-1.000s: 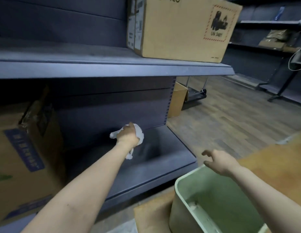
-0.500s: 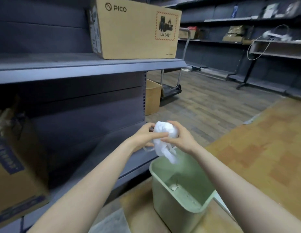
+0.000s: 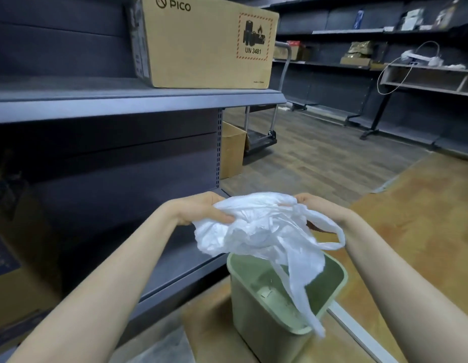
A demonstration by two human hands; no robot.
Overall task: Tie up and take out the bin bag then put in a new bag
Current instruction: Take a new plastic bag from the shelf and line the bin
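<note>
A crumpled white plastic bag (image 3: 264, 229) hangs partly unfolded just above a pale green rectangular bin (image 3: 269, 310) that stands on the floor. My left hand (image 3: 201, 209) grips the bag's left edge between thumb and fingers. My right hand (image 3: 319, 208) holds its right edge, mostly hidden behind the plastic. One bag handle loops out to the right, and a loose tail droops over the bin's front rim. The bin holds no liner; its bare bottom shows.
Dark grey shelving (image 3: 138, 103) runs along the left, with a PICO cardboard box (image 3: 201, 43) on the upper shelf and another box (image 3: 15, 258) low at the far left. A small box (image 3: 231, 150) and a trolley (image 3: 261, 137) stand beyond. More shelves (image 3: 411, 74) line the back right.
My left hand brought the balled bag from the lower shelf to over the bin. Both hands then took it and have pulled it apart, so it now hangs spread out.
</note>
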